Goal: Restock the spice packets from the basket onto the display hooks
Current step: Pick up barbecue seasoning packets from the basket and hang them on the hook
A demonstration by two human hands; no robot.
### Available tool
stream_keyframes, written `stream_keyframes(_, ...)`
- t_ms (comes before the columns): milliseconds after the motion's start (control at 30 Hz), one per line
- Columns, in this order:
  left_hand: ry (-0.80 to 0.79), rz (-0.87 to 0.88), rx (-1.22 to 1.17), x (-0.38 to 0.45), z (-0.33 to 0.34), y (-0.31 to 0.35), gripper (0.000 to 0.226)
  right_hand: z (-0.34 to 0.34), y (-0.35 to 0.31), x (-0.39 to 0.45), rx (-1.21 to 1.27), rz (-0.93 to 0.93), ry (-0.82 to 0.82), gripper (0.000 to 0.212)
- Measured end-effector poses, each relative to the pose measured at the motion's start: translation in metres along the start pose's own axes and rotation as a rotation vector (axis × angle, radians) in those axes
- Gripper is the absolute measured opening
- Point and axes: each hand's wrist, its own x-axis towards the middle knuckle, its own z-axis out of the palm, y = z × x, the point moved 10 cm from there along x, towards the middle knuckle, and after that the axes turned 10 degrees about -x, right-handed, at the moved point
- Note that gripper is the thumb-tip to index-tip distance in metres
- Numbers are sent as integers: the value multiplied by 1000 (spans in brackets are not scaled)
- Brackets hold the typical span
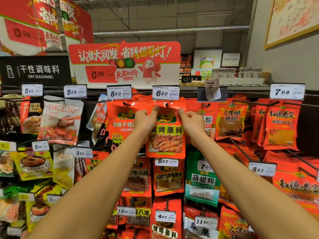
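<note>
A red spice packet [166,135] with a yellow band of characters and a picture of grilled meat hangs upright in front of the top row of the display. My left hand [146,119] pinches its upper left corner and my right hand [191,121] pinches its upper right corner. The packet's top edge sits right under the 6.30 price tag [165,93], at the tip of that tag's hook; the hook itself is hidden behind the packet and tag. The basket is out of view.
Rows of hooks carry red, yellow and green seasoning packets, each with a price tag at its tip. A similar red packet [120,125] hangs just left, a green pepper packet [202,180] below right. Bare black hooks [240,149] jut out at the right.
</note>
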Motion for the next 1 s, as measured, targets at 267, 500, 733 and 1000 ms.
stream_keyframes(267, 121, 188, 259, -5, -18, -5, 48, -9, 1, 4, -219, -150, 74, 40)
stream_keyframes(500, 169, 15, 407, 17, -9, -6, 34, 7, 25, 38, -268, 121, 0, 40)
stream_keyframes(733, 134, -3, 434, 4, -9, 1, 35, 9, 31, 33, -183, 174, -42, 31)
stream_keyframes(1000, -102, 15, 108, -36, -25, -5, 15, -33, 29, -27, 11, 14, 6, 19)
